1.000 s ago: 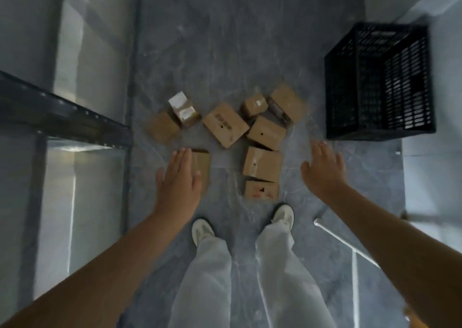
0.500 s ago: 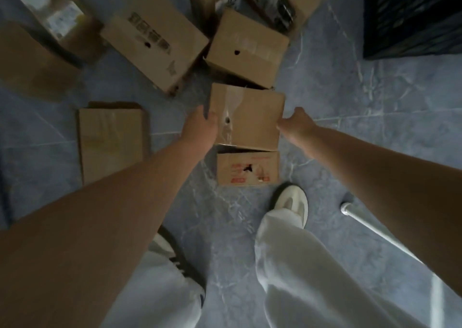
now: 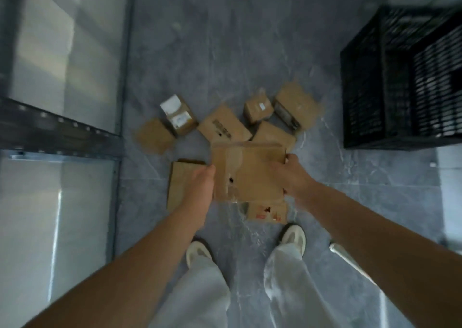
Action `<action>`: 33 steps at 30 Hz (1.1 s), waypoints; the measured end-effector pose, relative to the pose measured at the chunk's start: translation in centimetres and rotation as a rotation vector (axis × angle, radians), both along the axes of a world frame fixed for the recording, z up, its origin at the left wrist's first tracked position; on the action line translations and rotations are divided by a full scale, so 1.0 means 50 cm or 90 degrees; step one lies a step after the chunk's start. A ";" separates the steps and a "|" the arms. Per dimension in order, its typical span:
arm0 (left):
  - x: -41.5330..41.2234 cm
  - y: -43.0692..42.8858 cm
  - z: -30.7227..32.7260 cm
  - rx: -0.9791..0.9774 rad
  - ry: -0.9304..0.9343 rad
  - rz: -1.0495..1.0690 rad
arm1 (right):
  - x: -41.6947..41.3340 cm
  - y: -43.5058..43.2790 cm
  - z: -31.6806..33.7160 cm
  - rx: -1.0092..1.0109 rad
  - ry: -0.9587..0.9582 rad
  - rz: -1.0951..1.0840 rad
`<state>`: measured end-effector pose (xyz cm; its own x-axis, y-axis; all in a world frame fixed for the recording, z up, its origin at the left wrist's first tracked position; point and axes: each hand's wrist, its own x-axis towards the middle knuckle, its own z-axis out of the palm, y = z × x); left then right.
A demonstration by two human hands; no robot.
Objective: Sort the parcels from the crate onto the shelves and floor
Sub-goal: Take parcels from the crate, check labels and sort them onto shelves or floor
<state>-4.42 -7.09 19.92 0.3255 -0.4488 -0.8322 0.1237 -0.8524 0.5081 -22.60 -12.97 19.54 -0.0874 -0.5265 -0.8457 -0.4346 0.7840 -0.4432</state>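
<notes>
At the far left stands a metal shelf frame point(image 3: 57, 132) with a dark perforated beam. On the grey floor point(image 3: 225, 40) beside it lies a small plain parcel point(image 3: 153, 135), touching a parcel with white labels point(image 3: 178, 115). Nearer the person lies a flat parcel point(image 3: 182, 180), partly covered by the left hand point(image 3: 202, 185). This hand grips the left edge of the brown parcel point(image 3: 250, 170), its fingers curled around the edge and mostly hidden. The brown parcel is held level between both hands, above the other parcels on the floor, and it hides part of a parcel with red marks point(image 3: 267, 210). The right hand point(image 3: 292, 175) grasps its right edge with bent fingers. At the far right stands the black crate point(image 3: 400, 77), well apart from the parcels.
</notes>
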 end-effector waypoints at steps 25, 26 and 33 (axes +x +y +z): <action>0.232 0.388 1.143 -0.409 -0.456 0.310 | 0.364 0.093 1.175 -0.302 -0.384 0.587; 0.223 0.421 1.143 -0.396 -0.468 0.319 | 0.372 0.113 1.174 -0.295 -0.376 0.629; 0.122 0.670 1.129 -0.401 -0.486 0.514 | 0.429 0.306 1.183 -0.287 -0.379 0.706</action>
<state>1.67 26.40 76.38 0.9885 -0.1483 -0.0307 -0.0089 -0.2589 0.9659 -1.16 2.31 78.72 0.8843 -0.3195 -0.3404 -0.3939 -0.1193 -0.9114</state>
